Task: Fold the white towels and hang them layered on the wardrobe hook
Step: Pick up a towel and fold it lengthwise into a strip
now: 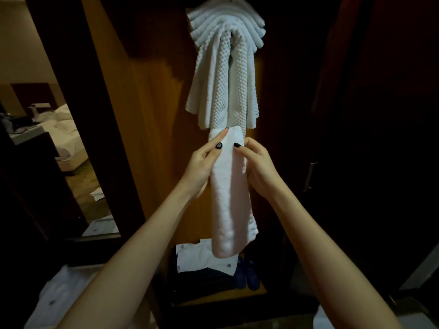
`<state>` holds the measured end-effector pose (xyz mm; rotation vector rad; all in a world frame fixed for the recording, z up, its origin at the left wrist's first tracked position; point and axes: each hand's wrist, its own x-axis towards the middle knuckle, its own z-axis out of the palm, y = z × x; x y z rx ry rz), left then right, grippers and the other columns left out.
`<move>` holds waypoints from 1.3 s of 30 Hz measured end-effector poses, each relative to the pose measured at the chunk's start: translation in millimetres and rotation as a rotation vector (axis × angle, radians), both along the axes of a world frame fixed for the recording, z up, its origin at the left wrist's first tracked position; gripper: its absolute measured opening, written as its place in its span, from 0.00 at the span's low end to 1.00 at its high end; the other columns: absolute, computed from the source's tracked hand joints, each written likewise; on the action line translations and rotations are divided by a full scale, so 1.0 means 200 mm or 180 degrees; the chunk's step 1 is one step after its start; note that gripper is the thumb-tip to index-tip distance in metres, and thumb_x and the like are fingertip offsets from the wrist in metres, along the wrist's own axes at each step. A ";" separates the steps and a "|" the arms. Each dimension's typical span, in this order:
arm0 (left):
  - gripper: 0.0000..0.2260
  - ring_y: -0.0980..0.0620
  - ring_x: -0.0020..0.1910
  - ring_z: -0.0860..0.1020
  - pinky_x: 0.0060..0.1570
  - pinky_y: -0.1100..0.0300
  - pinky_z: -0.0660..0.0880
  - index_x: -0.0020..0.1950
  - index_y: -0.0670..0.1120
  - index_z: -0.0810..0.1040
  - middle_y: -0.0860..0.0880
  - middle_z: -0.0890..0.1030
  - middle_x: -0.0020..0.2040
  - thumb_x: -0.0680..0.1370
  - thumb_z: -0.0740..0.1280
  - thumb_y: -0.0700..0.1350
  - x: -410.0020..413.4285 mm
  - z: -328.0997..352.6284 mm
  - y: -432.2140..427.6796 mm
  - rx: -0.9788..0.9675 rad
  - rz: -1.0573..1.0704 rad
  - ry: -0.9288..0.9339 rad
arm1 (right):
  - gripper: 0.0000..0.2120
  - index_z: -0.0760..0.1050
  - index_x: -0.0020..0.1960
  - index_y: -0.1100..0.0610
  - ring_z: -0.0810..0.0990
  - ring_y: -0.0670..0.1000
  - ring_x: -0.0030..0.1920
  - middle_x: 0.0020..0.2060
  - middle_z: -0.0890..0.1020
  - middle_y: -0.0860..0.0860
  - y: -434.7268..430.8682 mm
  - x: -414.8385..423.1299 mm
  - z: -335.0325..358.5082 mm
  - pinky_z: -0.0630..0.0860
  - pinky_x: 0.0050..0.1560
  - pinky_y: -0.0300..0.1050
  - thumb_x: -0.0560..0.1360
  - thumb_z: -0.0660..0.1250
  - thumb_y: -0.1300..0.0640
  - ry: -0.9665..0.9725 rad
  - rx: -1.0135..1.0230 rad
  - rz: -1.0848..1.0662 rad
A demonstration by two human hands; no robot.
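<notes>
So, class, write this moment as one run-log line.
stage: folding | left hand: grips long folded white towel | right hand: pinches its upper edge | already hung: waffle-weave towel beneath layered folded towels

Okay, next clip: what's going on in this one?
A person stands at the wardrobe, holding a long folded white towel upright with both hands. The left hand and right hand pinch it near its top end. Its top edge sits just below the hanging towels already draped in layers higher up; the hook itself is hidden. This towel is not yet hung. Dark slippers lie on the shelf below.
</notes>
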<state>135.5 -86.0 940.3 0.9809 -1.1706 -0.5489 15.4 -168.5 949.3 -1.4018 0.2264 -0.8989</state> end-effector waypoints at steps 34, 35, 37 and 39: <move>0.04 0.54 0.27 0.81 0.26 0.66 0.74 0.42 0.44 0.80 0.47 0.81 0.31 0.77 0.71 0.42 0.16 0.17 0.09 0.1556 0.0678 -0.1540 | 0.18 0.64 0.33 0.52 0.67 0.37 0.28 0.27 0.68 0.41 -0.04 -0.04 -0.09 0.64 0.30 0.30 0.76 0.67 0.65 0.0604 -0.1219 -0.1109; 0.05 0.55 0.28 0.81 0.27 0.66 0.74 0.41 0.45 0.80 0.47 0.81 0.32 0.76 0.72 0.43 0.16 0.17 0.09 0.1611 0.0642 -0.1583 | 0.18 0.64 0.33 0.52 0.68 0.37 0.29 0.27 0.69 0.40 -0.03 -0.05 -0.09 0.65 0.31 0.29 0.76 0.67 0.65 0.0589 -0.1241 -0.1060; 0.08 0.54 0.31 0.81 0.28 0.66 0.74 0.38 0.45 0.79 0.49 0.80 0.32 0.76 0.73 0.44 0.16 0.17 0.10 0.1637 0.0564 -0.1666 | 0.16 0.66 0.35 0.53 0.70 0.37 0.30 0.27 0.72 0.39 -0.03 -0.05 -0.08 0.66 0.32 0.29 0.76 0.68 0.65 0.0567 -0.1315 -0.1013; 0.12 0.55 0.32 0.79 0.30 0.64 0.75 0.35 0.45 0.75 0.49 0.77 0.31 0.75 0.73 0.45 0.15 0.16 0.10 0.1618 0.0522 -0.1685 | 0.12 0.69 0.38 0.55 0.71 0.38 0.34 0.32 0.74 0.40 -0.01 -0.04 -0.07 0.69 0.36 0.32 0.76 0.68 0.66 0.0476 -0.1321 -0.1057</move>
